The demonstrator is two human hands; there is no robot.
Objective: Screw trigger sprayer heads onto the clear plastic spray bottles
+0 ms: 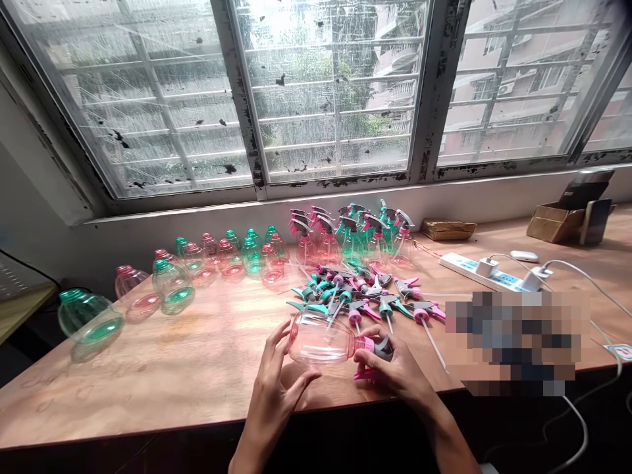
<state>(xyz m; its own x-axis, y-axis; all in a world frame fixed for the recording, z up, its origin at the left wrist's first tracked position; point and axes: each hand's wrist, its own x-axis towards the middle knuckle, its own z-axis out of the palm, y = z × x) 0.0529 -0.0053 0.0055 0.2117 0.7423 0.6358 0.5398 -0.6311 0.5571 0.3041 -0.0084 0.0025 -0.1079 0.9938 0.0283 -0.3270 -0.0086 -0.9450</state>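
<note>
A clear pink spray bottle lies on its side just above the table, its base to the left and its neck to the right. My left hand cups the base, fingers along the end and thumb below. At the neck, my right hand is closed around the pink collar and grey-and-pink spray head, which is seated on the bottle. Part of the head is hidden by the fingers. Just beyond lies a pile of loose trigger spray heads in pink, green and grey, some with dip tubes showing.
Several headless pink and green bottles stand at the left and back. Bottles with spray heads line the wall. A power strip with plugged-in chargers, a flat cardboard box, an open carton and a blurred patch are at right.
</note>
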